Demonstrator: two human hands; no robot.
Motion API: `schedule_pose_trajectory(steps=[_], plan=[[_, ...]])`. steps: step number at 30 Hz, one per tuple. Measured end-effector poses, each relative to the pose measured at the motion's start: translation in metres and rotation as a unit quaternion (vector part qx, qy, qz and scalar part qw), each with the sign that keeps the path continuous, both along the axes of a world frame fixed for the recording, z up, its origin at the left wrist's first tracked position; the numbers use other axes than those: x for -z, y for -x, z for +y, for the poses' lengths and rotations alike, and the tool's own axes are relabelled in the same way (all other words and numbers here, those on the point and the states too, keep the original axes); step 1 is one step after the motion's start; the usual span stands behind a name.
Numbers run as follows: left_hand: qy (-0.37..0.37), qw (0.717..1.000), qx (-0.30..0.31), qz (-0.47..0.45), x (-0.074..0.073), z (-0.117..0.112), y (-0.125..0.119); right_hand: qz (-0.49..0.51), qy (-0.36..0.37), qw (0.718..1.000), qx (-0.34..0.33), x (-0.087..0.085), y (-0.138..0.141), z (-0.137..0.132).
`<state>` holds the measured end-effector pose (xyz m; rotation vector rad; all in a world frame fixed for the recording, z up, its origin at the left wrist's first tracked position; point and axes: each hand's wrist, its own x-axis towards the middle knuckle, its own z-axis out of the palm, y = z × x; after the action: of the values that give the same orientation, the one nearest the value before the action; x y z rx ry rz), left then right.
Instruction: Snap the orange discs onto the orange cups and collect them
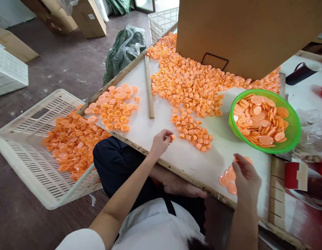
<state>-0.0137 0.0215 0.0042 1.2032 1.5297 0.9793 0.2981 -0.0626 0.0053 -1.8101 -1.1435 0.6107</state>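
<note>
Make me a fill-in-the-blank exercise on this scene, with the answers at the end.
1. The bowl full of flat discs is colored ____.
2. The left hand pinches a small piece whose color is ____.
3. The strip lying between two groups of cups is made of ____.
4. The white crate heaped with pieces stands to the person's ____.

Missing words: green; orange; wood; left.

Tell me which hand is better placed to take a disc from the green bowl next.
Probably the right hand: it is nearer the green bowl, just below it in the view, though whether it holds anything is unclear. The left hand is farther off and pinches an orange piece.
</note>
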Motion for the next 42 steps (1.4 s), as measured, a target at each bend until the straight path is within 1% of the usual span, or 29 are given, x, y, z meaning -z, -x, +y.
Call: schedule_pose_trajectory(steps=[1,2,4,5,7,9,11,13,17,22,25,27,31,33,35,37,40,42], plan=[[0.016,0.997,0.007,-0.076,-0.004,-0.009,-0.006,0.085,0.000,0.996,-0.037,-0.004,0.016,-0.001],[0.027,0.990,0.016,-0.139,-0.008,-0.017,-0.012,0.160,0.001,0.985,-0.071,-0.008,0.034,0.000],[0.034,0.976,0.037,-0.213,-0.016,-0.032,-0.027,0.262,0.009,0.956,-0.129,-0.015,0.070,0.001],[0.033,0.972,0.047,-0.227,-0.020,-0.038,-0.033,0.300,0.010,0.942,-0.151,-0.018,0.086,0.003],[0.020,0.973,0.052,-0.225,-0.027,-0.047,-0.043,0.356,0.012,0.916,-0.183,-0.021,0.111,0.004],[-0.001,0.978,0.043,-0.205,-0.030,-0.053,-0.047,0.386,0.011,0.901,-0.198,-0.023,0.125,0.004],[-0.019,0.983,0.032,-0.180,-0.031,-0.056,-0.048,0.399,0.012,0.895,-0.199,-0.024,0.130,0.002],[-0.030,0.987,0.031,-0.155,-0.029,-0.058,-0.046,0.402,0.016,0.894,-0.195,-0.025,0.131,0.000],[-0.055,0.992,0.042,-0.107,-0.027,-0.061,-0.045,0.390,0.027,0.904,-0.176,-0.022,0.131,-0.002],[-0.098,0.992,0.046,-0.065,-0.026,-0.063,-0.047,0.388,0.027,0.909,-0.147,-0.016,0.135,-0.003],[-0.119,0.991,0.042,-0.050,-0.024,-0.065,-0.047,0.383,0.031,0.912,-0.141,-0.014,0.137,-0.003],[-0.130,0.990,0.033,-0.037,-0.022,-0.065,-0.047,0.381,0.024,0.911,-0.154,-0.014,0.138,-0.004],[-0.157,0.988,0.011,0.003,-0.020,-0.065,-0.048,0.377,-0.003,0.900,-0.218,-0.015,0.139,-0.006],[-0.168,0.986,0.017,0.010,-0.021,-0.066,-0.049,0.355,0.007,0.909,-0.216,-0.016,0.140,-0.005],[-0.175,0.984,0.031,0.004,-0.022,-0.068,-0.051,0.327,0.020,0.925,-0.195,-0.017,0.140,-0.004],[-0.180,0.983,0.035,-0.008,-0.024,-0.069,-0.052,0.303,0.024,0.934,-0.187,-0.019,0.139,-0.002],[-0.178,0.983,0.042,-0.016,-0.027,-0.070,-0.052,0.251,0.006,0.946,-0.203,-0.021,0.138,0.000],[-0.171,0.983,0.070,-0.013,-0.028,-0.069,-0.049,0.195,-0.015,0.957,-0.213,-0.023,0.136,0.001]])
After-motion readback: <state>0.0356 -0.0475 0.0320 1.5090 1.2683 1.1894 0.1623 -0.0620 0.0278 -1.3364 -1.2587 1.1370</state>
